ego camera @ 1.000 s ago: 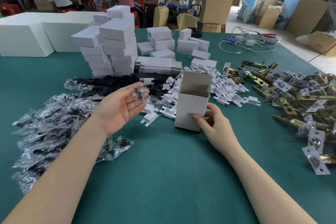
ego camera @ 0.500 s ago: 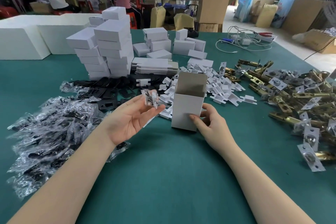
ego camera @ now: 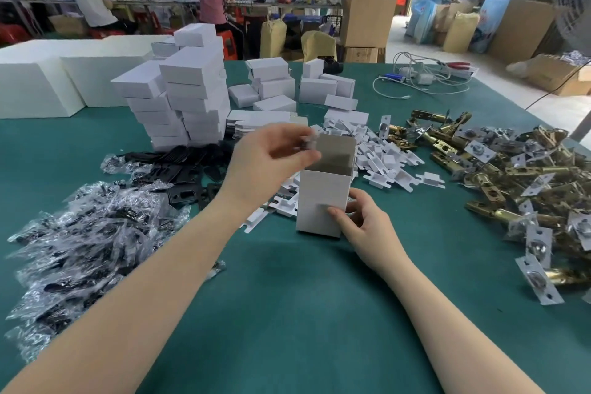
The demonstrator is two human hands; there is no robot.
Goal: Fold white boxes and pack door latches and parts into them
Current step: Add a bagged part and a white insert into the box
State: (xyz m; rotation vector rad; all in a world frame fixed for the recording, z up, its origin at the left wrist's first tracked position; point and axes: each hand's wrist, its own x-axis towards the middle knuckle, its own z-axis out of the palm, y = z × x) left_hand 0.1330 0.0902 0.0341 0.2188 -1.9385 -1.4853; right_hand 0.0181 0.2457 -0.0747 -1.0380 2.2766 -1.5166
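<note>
An open white box [ego camera: 323, 198] stands upright on the green table [ego camera: 287, 313], its top flap raised. My right hand [ego camera: 361, 227] grips its lower right side, thumb on the front face. My left hand [ego camera: 271, 157] is raised beside the box's open top and pinches a small clear bag of parts [ego camera: 308, 141], blurred by motion, just at the opening's left edge. Brass door latches [ego camera: 518, 176] lie heaped at the right. Clear bags of black parts [ego camera: 86, 243] lie heaped at the left.
White card inserts [ego camera: 380, 160] are scattered behind the box. Black plates [ego camera: 182, 173] lie left of them. Stacks of closed white boxes [ego camera: 185, 99] and flat box blanks [ego camera: 262, 121] stand further back. Cables [ego camera: 422, 77] lie far right. Two people work at distant tables.
My left hand has carried the small bag up and to the right, from in front of the black plates to the box's open top. The right hand has stayed on the box.
</note>
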